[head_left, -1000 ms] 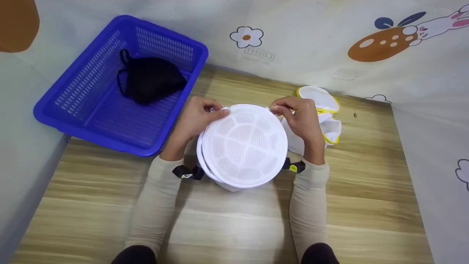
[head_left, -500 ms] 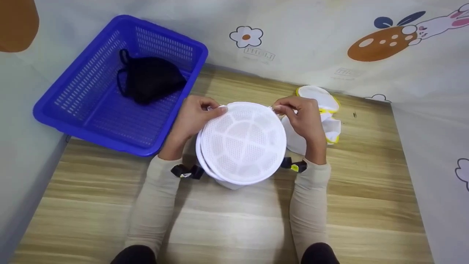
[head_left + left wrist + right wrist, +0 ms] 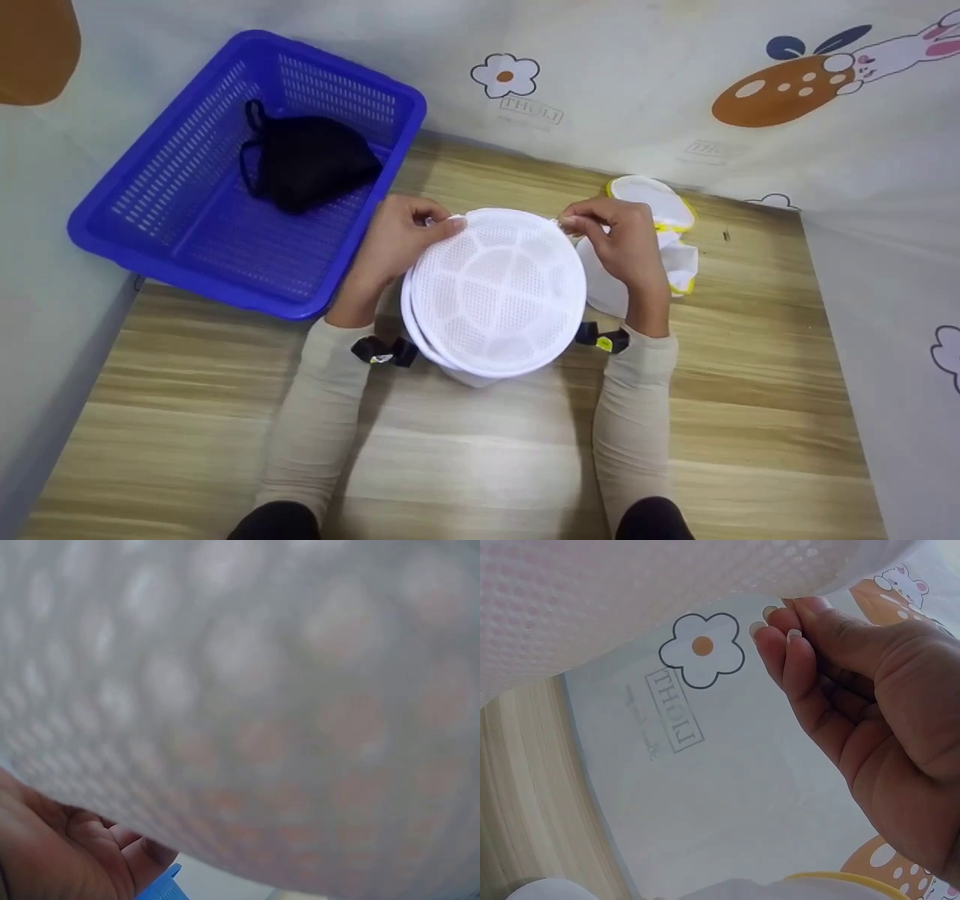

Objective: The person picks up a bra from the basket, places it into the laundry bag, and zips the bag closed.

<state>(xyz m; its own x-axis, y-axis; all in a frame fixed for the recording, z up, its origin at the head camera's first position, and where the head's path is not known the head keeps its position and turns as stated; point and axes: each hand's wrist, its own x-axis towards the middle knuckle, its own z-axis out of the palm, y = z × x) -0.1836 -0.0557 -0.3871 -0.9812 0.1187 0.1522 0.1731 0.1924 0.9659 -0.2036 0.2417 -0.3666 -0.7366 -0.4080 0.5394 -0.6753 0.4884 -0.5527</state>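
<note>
The left hand point(image 3: 394, 244) pinches a round white mesh bag point(image 3: 499, 300) at its upper left edge, and the right hand point(image 3: 620, 241) pinches the upper right edge. The bag is between both hands, over the bench point(image 3: 750, 390), near the blue basket point(image 3: 225, 240).

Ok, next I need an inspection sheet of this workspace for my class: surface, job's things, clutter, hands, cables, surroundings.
Surface: wood-grain top with a small dark mark at right.
Job's things: round white mesh bag, near the centre.
Clutter: blue perforated basket holding a black strapped fabric item; yellow-edged white fabric, partly hidden.
Hands: left hand and right hand each pinch the bag's far edge.
Cables: nothing seen.
Surroundings: white backdrop printed with flower and rabbit.
</note>
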